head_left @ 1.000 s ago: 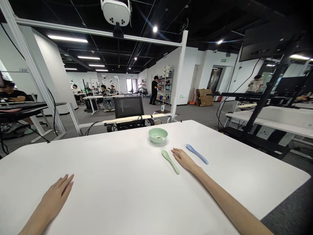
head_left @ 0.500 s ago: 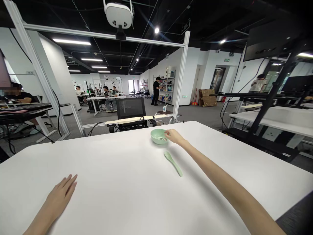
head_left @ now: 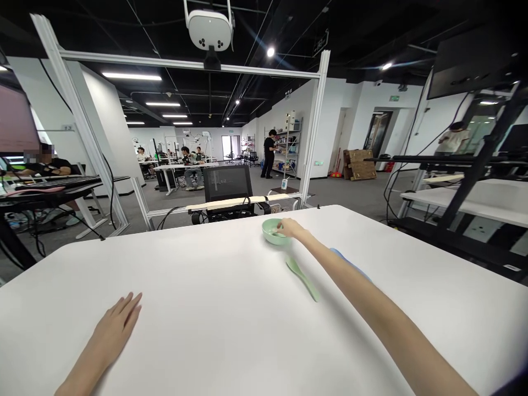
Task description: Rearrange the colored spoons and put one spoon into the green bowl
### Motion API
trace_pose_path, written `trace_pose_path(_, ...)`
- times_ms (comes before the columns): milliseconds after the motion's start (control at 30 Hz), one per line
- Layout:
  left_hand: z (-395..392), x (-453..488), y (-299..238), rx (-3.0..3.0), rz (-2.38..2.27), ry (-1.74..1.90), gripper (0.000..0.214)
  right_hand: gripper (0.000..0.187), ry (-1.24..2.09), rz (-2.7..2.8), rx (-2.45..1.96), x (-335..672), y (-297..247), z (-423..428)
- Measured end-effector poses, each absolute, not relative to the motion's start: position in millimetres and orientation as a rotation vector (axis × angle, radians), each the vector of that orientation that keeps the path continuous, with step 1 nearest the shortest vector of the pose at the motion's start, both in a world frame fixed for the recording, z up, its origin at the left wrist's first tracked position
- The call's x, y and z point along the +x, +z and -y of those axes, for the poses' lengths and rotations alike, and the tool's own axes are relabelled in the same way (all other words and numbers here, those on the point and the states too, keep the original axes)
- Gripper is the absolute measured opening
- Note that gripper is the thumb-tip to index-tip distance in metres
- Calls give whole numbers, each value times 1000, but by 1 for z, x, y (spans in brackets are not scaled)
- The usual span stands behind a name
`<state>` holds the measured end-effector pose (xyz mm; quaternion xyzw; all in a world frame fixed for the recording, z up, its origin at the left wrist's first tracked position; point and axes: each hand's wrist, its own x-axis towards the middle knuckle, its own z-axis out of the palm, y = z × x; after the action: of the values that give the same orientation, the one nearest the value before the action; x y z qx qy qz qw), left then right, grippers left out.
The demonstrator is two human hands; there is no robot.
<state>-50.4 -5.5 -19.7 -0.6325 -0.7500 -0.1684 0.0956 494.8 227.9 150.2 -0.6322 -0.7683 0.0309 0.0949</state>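
Observation:
A light green bowl (head_left: 269, 237) stands upright towards the far edge of the white table. My right hand (head_left: 291, 227) reaches over its right rim, fingers bent and drawn together inside it. Something small and pale shows by the fingertips, too small to name. Nearer to me, a green spoon (head_left: 304, 280) lies flat, its handle slanting to the right. A slim blue thing (head_left: 340, 255) is partly hidden behind my right forearm. On the left, my left hand (head_left: 117, 325) rests palm down on the table, fingers stretched out, touching nothing else.
Beyond the white table (head_left: 198, 286) are a metal frame (head_left: 190, 61) carrying a camera-like device (head_left: 209, 30), and a black chair (head_left: 227, 183). Several people are farther off, one standing by shelves (head_left: 293, 146). A black stand (head_left: 466, 176) rises on the right.
My right fingers have moved a little farther into the bowl. The blue thing now shows beside my forearm. The whole view has shifted slightly; my left hand rests as before.

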Motion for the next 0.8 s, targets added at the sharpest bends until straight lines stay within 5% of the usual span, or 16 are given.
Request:
trace_pose_path(133,4,-55,-25,-1882,2217,-508,69,33,-13,2200,-1745,488,143,-187)
trace_pose_path(333,3,-58,-32,-1878,2259,-533,74,8,108,2190,-1533,451,83,-86)
trace_pose_path(433,3,-58,-32,-1865,2250,-539,71,10,120,2246,-1509,427,61,-51)
trace_pose_path(800,2,-57,-30,-1875,2196,-509,70,19,78,2359,-1521,400,52,-37)
